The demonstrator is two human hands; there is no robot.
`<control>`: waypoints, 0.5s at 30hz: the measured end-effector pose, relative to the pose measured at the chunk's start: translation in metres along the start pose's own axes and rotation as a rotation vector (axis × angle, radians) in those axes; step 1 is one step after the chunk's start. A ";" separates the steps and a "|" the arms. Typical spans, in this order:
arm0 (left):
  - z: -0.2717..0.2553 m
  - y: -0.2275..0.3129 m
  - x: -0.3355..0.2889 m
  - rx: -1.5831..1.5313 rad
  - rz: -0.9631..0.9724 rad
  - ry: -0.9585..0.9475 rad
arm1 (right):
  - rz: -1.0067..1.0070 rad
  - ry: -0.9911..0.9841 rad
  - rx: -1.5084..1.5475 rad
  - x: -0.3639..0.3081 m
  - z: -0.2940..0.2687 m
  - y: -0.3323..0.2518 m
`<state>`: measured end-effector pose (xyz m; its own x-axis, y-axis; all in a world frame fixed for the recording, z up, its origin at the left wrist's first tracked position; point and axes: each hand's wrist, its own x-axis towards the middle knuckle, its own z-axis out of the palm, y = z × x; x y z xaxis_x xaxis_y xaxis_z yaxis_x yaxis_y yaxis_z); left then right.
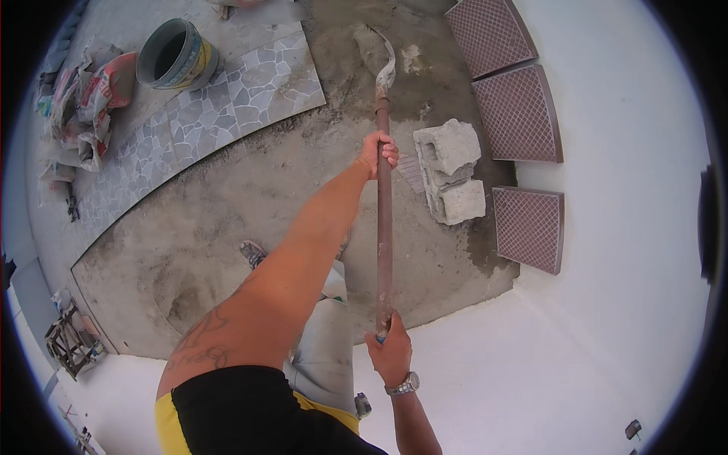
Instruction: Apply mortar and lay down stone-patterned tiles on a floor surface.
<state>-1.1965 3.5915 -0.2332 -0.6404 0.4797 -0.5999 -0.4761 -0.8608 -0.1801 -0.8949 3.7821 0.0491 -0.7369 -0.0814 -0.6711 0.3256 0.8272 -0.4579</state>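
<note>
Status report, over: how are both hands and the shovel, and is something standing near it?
Left hand gripping shaft, blade side; right hand at handle end. Shovel pointing ahead, over grey ground. Rough concrete block close, right of shaft.

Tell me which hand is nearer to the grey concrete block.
Left. The left hand grips the brown handle just left of the grey concrete block; the right hand is at the handle's near end, well below the block in the picture.
</note>
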 end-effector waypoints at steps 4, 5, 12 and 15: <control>-0.014 -0.024 -0.022 -0.121 -0.077 -0.246 | 0.077 0.000 0.048 -0.031 0.017 -0.003; -0.016 -0.030 -0.026 -0.131 -0.071 -0.250 | 0.082 0.069 -0.010 -0.037 0.021 0.006; -0.008 -0.085 -0.066 -0.016 0.113 -0.124 | 0.076 0.151 -0.198 -0.054 0.007 0.091; -0.039 -0.093 -0.111 0.115 0.284 0.357 | 0.193 -0.008 -0.326 -0.057 -0.005 0.110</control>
<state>-1.0575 3.6120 -0.1807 -0.5168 0.1223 -0.8473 -0.3887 -0.9154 0.1050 -0.8198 3.8801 0.0402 -0.6753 0.0904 -0.7320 0.2520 0.9610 -0.1137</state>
